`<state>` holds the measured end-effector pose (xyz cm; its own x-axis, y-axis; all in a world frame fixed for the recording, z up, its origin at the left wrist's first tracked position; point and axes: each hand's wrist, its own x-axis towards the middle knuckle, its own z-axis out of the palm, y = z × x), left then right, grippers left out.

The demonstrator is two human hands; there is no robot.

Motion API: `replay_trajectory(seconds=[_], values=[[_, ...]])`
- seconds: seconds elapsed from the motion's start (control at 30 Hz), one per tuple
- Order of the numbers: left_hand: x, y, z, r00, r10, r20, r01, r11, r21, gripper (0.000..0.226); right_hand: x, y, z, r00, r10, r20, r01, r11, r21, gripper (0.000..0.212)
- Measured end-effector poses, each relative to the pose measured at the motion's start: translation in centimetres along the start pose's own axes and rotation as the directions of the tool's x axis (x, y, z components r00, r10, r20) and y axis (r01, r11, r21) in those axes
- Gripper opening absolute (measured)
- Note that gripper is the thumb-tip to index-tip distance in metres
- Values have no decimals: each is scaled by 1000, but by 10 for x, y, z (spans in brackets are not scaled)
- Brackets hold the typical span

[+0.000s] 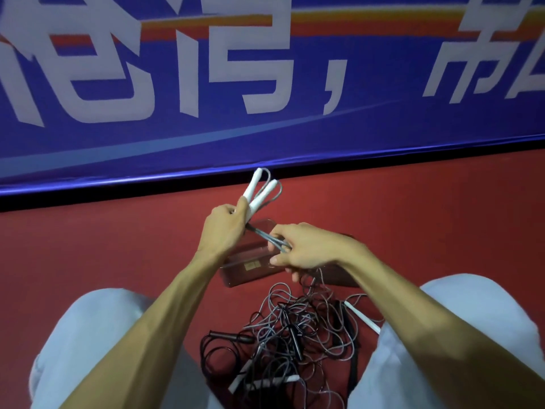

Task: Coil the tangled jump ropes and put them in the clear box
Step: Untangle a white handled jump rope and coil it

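Red floor [103,246] lies under you, with a blue banner [265,128] rising just beyond the clear box [236,278]. Your left hand [227,228] is over the box's far left corner, fingers curled tight round 2 white handles [259,190] that poke toward the banner. Your right hand [306,246] hovers above the box, pinching a bunch of grey rope [265,239] that runs across to your left hand. On the box's near side, a tangle of black and grey ropes [295,329] lies between your knees [97,335].
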<state>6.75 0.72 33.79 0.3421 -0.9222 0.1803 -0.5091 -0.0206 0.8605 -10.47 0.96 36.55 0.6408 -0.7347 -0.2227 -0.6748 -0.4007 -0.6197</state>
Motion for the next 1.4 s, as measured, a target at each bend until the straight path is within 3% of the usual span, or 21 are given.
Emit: replay_trajectory(seconds=[0.17, 0.3, 0.43, 0.63, 0.7, 0.87, 0.97, 1.1, 1.23, 1.33, 1.4], values=[[-2, -6, 3, 1000, 22, 2, -21, 921, 388, 50, -6, 0, -4, 986, -138, -94, 104, 948, -300, 13], [-5, -9, 3, 998, -46, 51, 7, 809, 588, 60, -10, 2, -4, 919, -316, -237, 173, 861, -478, 16], [-12, -5, 7, 991, -43, 126, -54, 735, 676, 63, -10, 8, -11, 822, -424, -380, 201, 841, -502, 18], [-29, 4, 9, 945, 171, 280, -319, 681, 660, 55, 7, 28, -11, 766, -433, -476, 210, 868, -451, 10], [-33, 9, 5, 925, 232, 301, -373, 709, 599, 51, 11, 30, -9, 780, -366, -508, 183, 909, -375, 11], [-31, 12, -11, 897, 333, 291, -439, 744, 503, 51, 12, 18, -10, 865, -78, -495, 124, 990, 61, 17], [-27, 5, -12, 870, 371, 325, -488, 744, 457, 48, 14, 16, -3, 938, 59, -341, 61, 941, 332, 30], [-28, 6, -12, 865, 393, 312, -500, 736, 458, 50, 9, 14, -1, 972, 104, -213, 38, 818, 573, 30], [-28, 9, -6, 891, 403, 208, -453, 782, 427, 50, 6, 16, -10, 949, 169, -266, 33, 787, 616, 27], [-29, 6, -5, 835, 441, 329, -530, 806, 263, 43, 6, 23, -16, 924, 213, -319, 18, 807, 590, 27], [-31, 3, -6, 784, 448, 429, -579, 777, 248, 42, 4, 27, -19, 926, 227, -302, 6, 790, 613, 28]])
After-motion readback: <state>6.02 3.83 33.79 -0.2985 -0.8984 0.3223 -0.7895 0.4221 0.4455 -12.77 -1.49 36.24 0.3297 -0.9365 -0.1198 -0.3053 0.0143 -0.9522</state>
